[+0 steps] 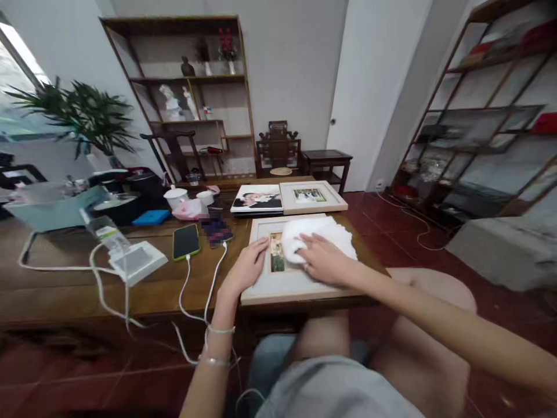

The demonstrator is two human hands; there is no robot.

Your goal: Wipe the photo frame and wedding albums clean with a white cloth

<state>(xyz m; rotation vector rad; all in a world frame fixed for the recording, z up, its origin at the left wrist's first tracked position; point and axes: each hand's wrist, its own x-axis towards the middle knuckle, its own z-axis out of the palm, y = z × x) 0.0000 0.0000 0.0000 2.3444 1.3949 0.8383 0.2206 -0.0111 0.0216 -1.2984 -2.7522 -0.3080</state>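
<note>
Head view: left of the left fingers lies a green-edged phone, 1 white cable plugged in. The left hand rests flat, fingers straight and gripping nothing, on the left border of a picture frame. Beyond these fingers sit 1 photo panel and 1 second frame. Right of them, the right hand's fingers curl, clamped on bunched white cloth over the picture frame.

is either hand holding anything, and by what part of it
The right hand holds a white cloth by its bunched left part; the left hand rests on the photo frame.
</note>
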